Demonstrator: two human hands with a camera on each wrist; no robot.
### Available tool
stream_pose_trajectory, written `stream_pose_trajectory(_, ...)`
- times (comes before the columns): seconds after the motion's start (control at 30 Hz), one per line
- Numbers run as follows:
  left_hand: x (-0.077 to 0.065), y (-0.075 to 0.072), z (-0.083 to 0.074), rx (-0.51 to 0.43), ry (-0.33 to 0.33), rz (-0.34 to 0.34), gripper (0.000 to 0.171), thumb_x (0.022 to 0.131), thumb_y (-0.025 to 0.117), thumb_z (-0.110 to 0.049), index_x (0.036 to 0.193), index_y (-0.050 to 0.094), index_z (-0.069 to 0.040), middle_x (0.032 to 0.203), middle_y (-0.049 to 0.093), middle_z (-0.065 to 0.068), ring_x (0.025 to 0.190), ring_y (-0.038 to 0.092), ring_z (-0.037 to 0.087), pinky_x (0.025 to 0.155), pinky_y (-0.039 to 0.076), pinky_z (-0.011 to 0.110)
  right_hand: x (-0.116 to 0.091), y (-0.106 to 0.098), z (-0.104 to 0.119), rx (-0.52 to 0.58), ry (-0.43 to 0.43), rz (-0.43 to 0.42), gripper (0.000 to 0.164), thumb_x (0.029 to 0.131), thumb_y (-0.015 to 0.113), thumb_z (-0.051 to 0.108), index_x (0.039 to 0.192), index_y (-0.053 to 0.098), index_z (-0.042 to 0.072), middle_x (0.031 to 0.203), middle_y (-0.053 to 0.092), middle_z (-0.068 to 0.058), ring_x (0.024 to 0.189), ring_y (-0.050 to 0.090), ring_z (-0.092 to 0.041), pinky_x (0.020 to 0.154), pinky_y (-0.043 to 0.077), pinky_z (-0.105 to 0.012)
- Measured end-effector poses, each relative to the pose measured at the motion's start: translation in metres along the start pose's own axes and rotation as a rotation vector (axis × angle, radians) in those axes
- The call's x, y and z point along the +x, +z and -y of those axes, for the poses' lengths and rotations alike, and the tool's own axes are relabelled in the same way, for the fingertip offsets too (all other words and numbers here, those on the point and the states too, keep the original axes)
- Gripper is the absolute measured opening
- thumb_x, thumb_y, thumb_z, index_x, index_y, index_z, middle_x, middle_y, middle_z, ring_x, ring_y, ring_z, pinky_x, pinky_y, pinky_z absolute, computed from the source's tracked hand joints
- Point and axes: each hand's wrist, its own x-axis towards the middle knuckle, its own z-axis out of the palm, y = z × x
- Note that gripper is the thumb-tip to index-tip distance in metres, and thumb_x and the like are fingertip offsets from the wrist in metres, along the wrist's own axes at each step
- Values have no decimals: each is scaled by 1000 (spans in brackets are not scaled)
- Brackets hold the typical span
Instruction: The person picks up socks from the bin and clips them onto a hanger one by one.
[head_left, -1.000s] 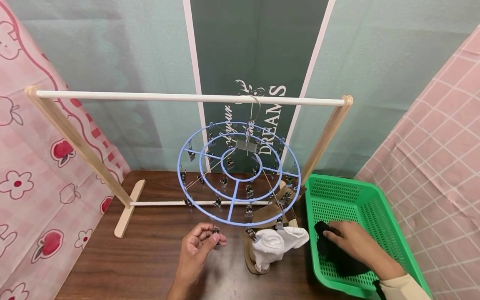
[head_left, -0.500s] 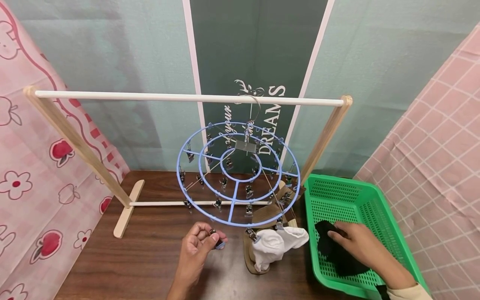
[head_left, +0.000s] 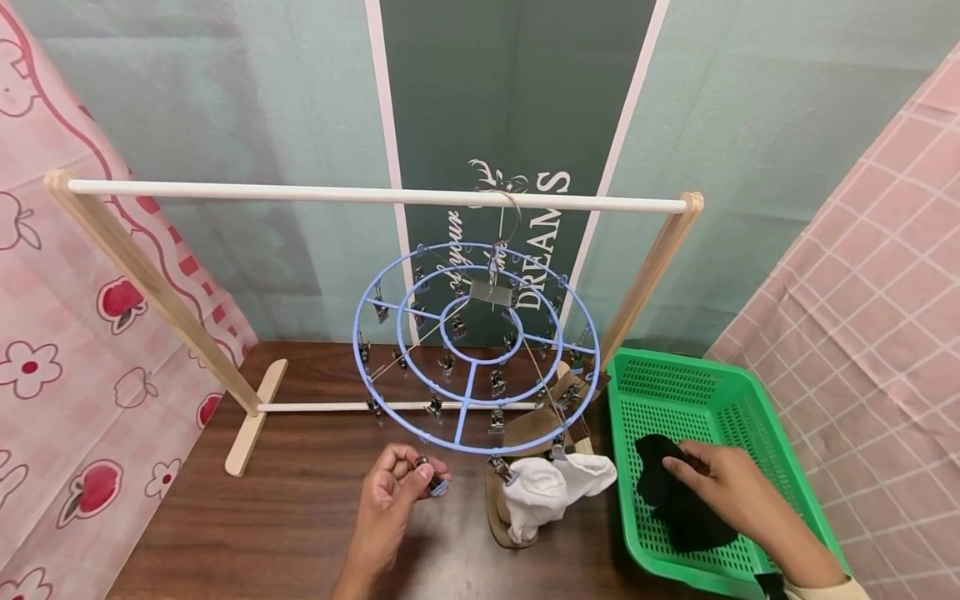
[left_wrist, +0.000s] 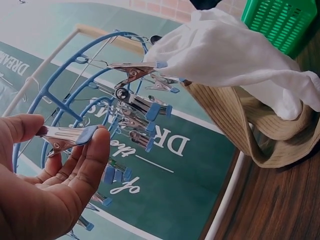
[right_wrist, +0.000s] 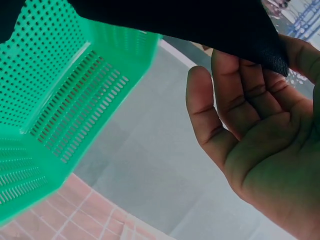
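My left hand (head_left: 390, 500) pinches a metal clip (left_wrist: 65, 136) with a blue tip between thumb and fingers, below the front rim of the round blue clip hanger (head_left: 468, 406). My right hand (head_left: 742, 492) pinches the upper edge of a black cloth (head_left: 686, 508) over the green basket (head_left: 637, 546). In the right wrist view, the cloth's ribbed edge (right_wrist: 277, 66) lies between thumb and fingers. White cloth (head_left: 534, 492) hangs from clips at the hanger's front right. Beside and behind it is a tan hat-like piece with a stitched brim (left_wrist: 220, 107).
The hanger hooks over the white bar (head_left: 300, 193) of a wooden rack. Several clips dangle around its rings. The rack's left foot (head_left: 255, 417) stands on the brown table (head_left: 225, 533). A pink curtain (head_left: 67, 375) is at left, and pink grid cloth (head_left: 885, 333) at right.
In my left hand the clip has turned, so its blue tip now points down and to the right. My right hand has shifted slightly right with the black cloth's upper edge.
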Motion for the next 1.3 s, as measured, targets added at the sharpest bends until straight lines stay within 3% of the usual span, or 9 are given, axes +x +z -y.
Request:
stream_pose_trajectory(0.27, 0, -2, 0, -18, 25, 9, 18, 94, 46, 12, 96, 32, 22, 94, 68, 13, 83, 68, 18, 73, 58, 32, -1, -9, 12, 62, 69, 40, 39, 94, 64, 25, 68, 36, 17, 57, 20, 11, 48, 17, -1, 46, 22, -21)
stream_pose_trajectory(0.77, -2, -2, 1, -33, 18, 8, 19, 93, 47, 12, 97, 31, 23, 93, 68, 13, 81, 68, 16, 72, 58, 30, -4, -15, 24, 92, 65, 37, 37, 94, 64, 25, 70, 37, 18, 63, 20, 10, 52, 18, 1, 46, 23, -23)
stream_pose_trajectory(1.3, 0, -2, 0, -14, 12, 29, 13, 95, 44, 11, 97, 34, 19, 92, 69, 12, 77, 67, 15, 70, 58, 32, -7, -11, 45, 137, -67, -47, 40, 88, 71, 15, 69, 37, 24, 68, 18, 17, 56, 21, 4, 46, 25, -21)
